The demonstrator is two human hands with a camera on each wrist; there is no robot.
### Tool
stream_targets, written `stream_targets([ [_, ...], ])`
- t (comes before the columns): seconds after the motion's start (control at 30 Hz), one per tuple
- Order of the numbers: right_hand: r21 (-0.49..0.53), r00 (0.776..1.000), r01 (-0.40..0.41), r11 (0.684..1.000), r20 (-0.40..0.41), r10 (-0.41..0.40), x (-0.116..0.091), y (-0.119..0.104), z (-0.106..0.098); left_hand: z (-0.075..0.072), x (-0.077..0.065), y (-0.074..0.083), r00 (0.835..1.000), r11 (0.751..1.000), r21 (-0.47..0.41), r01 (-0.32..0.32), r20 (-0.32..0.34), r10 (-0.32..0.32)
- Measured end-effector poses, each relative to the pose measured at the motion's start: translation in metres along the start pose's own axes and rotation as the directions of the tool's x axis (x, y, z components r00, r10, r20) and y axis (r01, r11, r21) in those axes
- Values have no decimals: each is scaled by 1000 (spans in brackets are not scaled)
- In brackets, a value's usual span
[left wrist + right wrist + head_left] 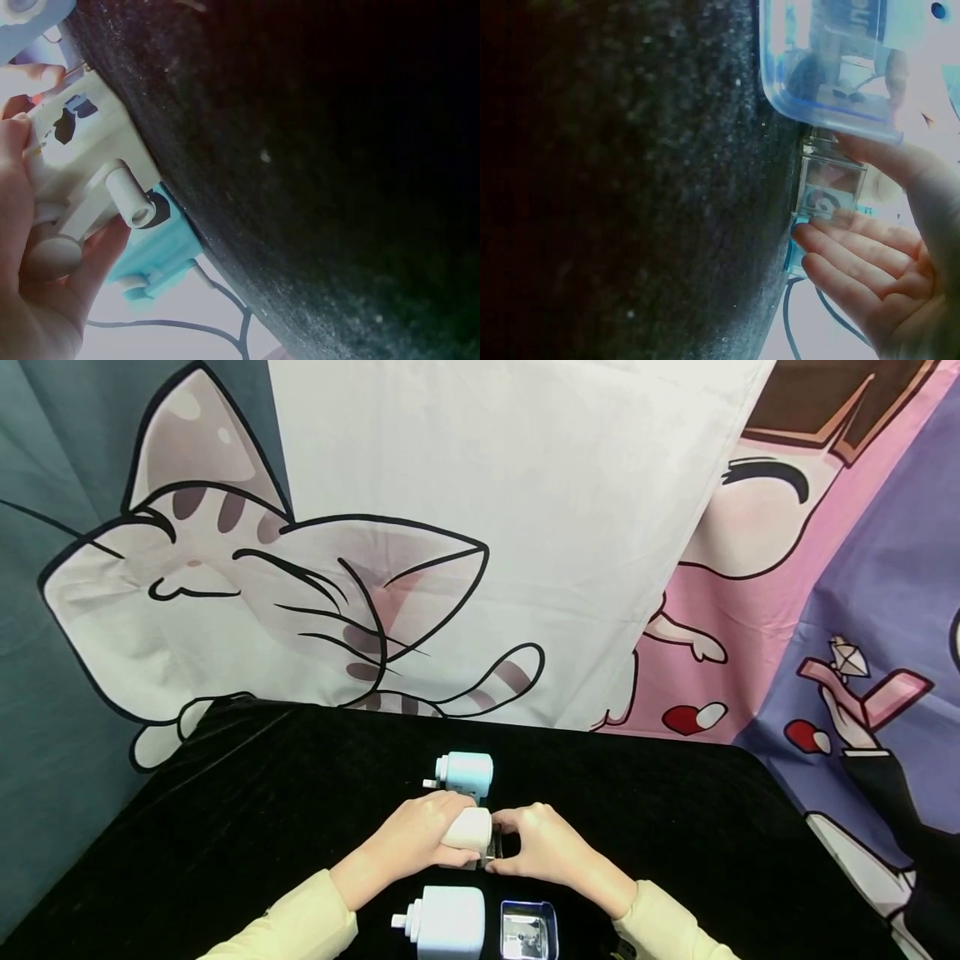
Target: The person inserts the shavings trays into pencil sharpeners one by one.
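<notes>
White device [470,828] in left hand [422,828]; right hand [546,845] apparently pinches clear bin [831,180].

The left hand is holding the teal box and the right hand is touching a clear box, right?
Not the teal box: in the head view, the left hand holds the white box. The right hand is indeed touching a clear box.

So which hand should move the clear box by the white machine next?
Probably the right hand: it pinches the clear box, while the left hand grips the white machine.
</notes>
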State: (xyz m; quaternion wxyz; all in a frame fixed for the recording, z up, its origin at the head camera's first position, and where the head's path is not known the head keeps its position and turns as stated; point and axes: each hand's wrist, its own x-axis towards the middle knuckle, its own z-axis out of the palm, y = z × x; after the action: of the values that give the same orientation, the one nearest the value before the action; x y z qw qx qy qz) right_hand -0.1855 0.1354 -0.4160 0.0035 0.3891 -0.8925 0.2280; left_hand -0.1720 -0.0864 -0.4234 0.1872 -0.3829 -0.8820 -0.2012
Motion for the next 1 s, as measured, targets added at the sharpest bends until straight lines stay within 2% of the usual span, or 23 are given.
stream_targets([
  [0.23, 59, 1000, -14, 998, 2, 14, -2, 3, -1, -1, -1, -1, 1000, 1000, 6, -2, -9, 2],
  [0.5, 68, 999, -52, 996, 9, 51, -6, 7, -3, -1, 0, 0, 1000, 1000, -5, 13, 13, -13],
  [0.73, 103, 999, -46, 994, -12, 47, -6, 6, -2, 0, 0, 1, 999, 999, -19, 26, 34, -26],
  [1.0, 114, 999, -51, 992, 4, 51, -5, 6, -1, -2, 0, 1, 999, 999, -23, 28, 36, -27],
])
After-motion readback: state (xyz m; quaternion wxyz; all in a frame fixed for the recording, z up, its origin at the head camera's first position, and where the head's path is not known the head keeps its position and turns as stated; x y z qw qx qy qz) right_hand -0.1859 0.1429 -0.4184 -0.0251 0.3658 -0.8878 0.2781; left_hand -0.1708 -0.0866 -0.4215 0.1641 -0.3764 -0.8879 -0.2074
